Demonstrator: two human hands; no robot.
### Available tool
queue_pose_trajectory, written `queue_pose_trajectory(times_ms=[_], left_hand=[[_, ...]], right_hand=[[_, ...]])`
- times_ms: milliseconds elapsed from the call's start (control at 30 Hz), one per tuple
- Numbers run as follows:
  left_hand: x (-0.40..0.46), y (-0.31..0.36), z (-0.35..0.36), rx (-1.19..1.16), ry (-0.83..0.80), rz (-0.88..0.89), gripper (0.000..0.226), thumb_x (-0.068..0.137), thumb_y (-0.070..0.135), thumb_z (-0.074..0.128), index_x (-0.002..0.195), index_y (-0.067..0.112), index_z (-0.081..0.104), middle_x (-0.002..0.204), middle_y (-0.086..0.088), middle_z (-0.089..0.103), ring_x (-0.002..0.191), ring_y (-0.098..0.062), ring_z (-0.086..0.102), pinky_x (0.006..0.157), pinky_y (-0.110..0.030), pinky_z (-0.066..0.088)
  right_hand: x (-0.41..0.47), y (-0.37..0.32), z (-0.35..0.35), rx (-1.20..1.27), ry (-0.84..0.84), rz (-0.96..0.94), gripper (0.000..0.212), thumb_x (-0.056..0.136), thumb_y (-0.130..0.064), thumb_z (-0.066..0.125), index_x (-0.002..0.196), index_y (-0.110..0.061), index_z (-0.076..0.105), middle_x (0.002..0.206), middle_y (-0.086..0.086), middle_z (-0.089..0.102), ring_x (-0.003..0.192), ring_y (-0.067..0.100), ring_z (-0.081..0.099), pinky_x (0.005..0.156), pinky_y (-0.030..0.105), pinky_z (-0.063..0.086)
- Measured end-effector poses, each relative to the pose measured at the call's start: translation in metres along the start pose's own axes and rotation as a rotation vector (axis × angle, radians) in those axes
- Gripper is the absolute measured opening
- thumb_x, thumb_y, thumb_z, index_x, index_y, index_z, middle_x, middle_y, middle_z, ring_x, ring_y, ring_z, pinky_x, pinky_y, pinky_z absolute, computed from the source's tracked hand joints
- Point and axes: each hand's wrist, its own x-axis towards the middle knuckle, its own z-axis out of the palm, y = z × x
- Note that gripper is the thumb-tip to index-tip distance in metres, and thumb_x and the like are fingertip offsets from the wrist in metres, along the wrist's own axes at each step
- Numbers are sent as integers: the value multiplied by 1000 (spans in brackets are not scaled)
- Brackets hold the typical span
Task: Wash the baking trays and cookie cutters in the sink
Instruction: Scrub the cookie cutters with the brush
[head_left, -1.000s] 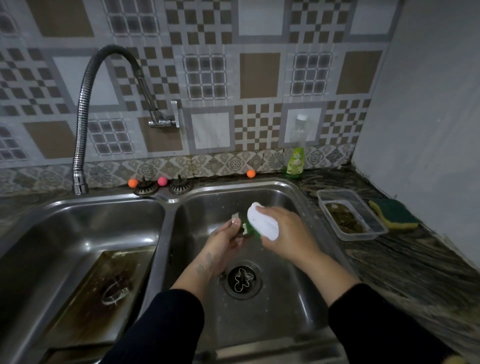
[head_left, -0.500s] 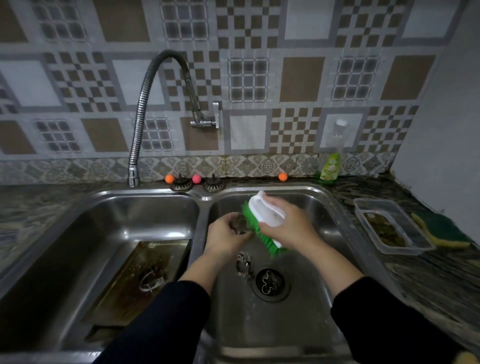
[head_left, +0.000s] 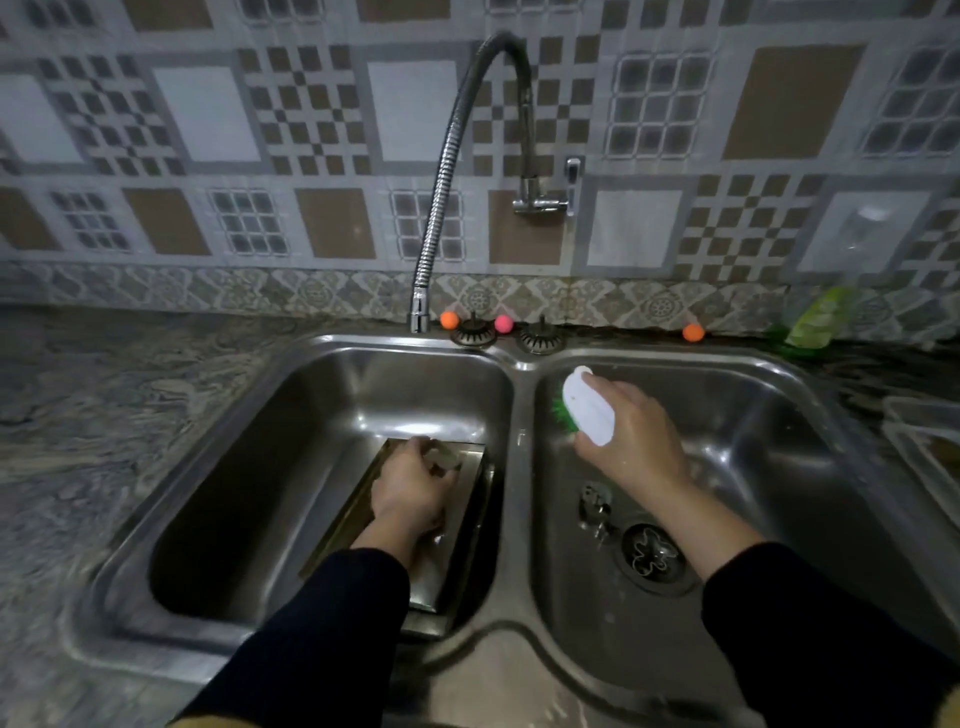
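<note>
A dark, stained baking tray (head_left: 471, 519) lies flat in the left basin (head_left: 270, 467). My left hand (head_left: 413, 488) is low over the tray and pinches a small metal cookie cutter (head_left: 443, 458) at its fingertips. Over the right basin (head_left: 769, 441), my right hand (head_left: 636, 447) grips a white scrub brush with green bristles (head_left: 589, 408). Two more cookie cutters lie in the right basin: one beside the drain (head_left: 596, 508), one on the drain strainer (head_left: 652, 556).
A flexible metal faucet (head_left: 445, 171) arches from the wall, its spout over the left basin's back rim. Two sink plugs (head_left: 472, 332) and small coloured balls (head_left: 449, 320) sit behind the divider. A green soap bottle (head_left: 815, 325) and a plastic container (head_left: 924, 447) are at right.
My left hand has carried the cookie cutter from the right basin across the divider down to the tray in the left basin. The brush has stayed over the right basin. The view swung left.
</note>
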Motion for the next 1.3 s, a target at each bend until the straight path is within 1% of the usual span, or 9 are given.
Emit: queue_pose_trajectory(times_ms=[100, 133, 300, 467, 600, 767, 900, 1100, 1300], left_hand=[[8, -38, -8, 54, -62, -62, 21, 73, 39, 75, 85, 38, 57, 94, 14, 62, 99, -16, 62, 88, -33, 50], [10, -47, -10, 45, -87, -93, 20, 76, 36, 74, 84, 38, 56, 95, 13, 60, 99, -16, 61, 89, -32, 49], [28, -84, -15, 26, -197, -211, 28, 81, 24, 71, 107, 21, 60, 106, -5, 63, 104, -26, 60, 90, -33, 47], [31, -93, -13, 71, -285, -181, 34, 88, 37, 64, 113, 14, 63, 108, -8, 67, 99, -25, 62, 84, -32, 49], [31, -90, -18, 192, -327, -186, 44, 83, 21, 70, 122, 11, 53, 119, -9, 60, 111, -26, 57, 85, -29, 44], [28, -64, -28, 370, -287, -71, 47, 79, 38, 62, 123, 28, 52, 125, -3, 56, 111, -26, 56, 94, -39, 49], [25, -14, -27, 472, -275, 168, 46, 87, 33, 58, 132, 24, 51, 137, -1, 49, 125, -25, 47, 100, -37, 44], [12, 69, 12, 365, -251, 446, 36, 92, 33, 53, 127, 28, 57, 134, -1, 52, 127, -23, 45, 102, -37, 42], [-18, 116, 97, 431, -382, 519, 46, 92, 21, 53, 137, 23, 47, 142, -5, 45, 128, -26, 45, 104, -41, 41]], right_hand=[[-4, 7, 11, 0, -41, 46, 72, 69, -15, 74, 136, -24, 51, 128, 8, 57, 110, 33, 56, 93, 36, 44], [-5, 10, 14, 9, -50, 62, 72, 69, -15, 74, 136, -24, 51, 128, 8, 57, 111, 33, 55, 95, 37, 45], [-8, 17, 23, 28, -67, 121, 74, 68, -12, 76, 137, -22, 51, 131, 10, 56, 116, 31, 53, 98, 39, 44], [-9, 14, 28, 52, -73, 132, 72, 69, -12, 77, 136, -23, 52, 132, 8, 56, 117, 29, 53, 96, 35, 43], [-8, 9, 27, 49, -112, 130, 73, 71, -13, 76, 137, -24, 50, 132, 8, 55, 119, 28, 52, 95, 35, 43], [-8, 8, 18, 15, -171, 129, 73, 71, -16, 76, 137, -27, 49, 133, 6, 55, 120, 27, 52, 96, 34, 41], [-9, 16, 3, -17, -274, 147, 72, 71, -20, 75, 137, -32, 48, 129, 5, 59, 114, 25, 56, 90, 33, 46], [-12, 48, -28, -39, -357, 261, 71, 70, -29, 74, 136, -39, 48, 133, -4, 57, 109, 20, 59, 79, 26, 47], [-25, 91, -47, 14, -334, 292, 71, 70, -29, 75, 135, -38, 49, 138, -9, 53, 117, 15, 55, 93, 28, 47]])
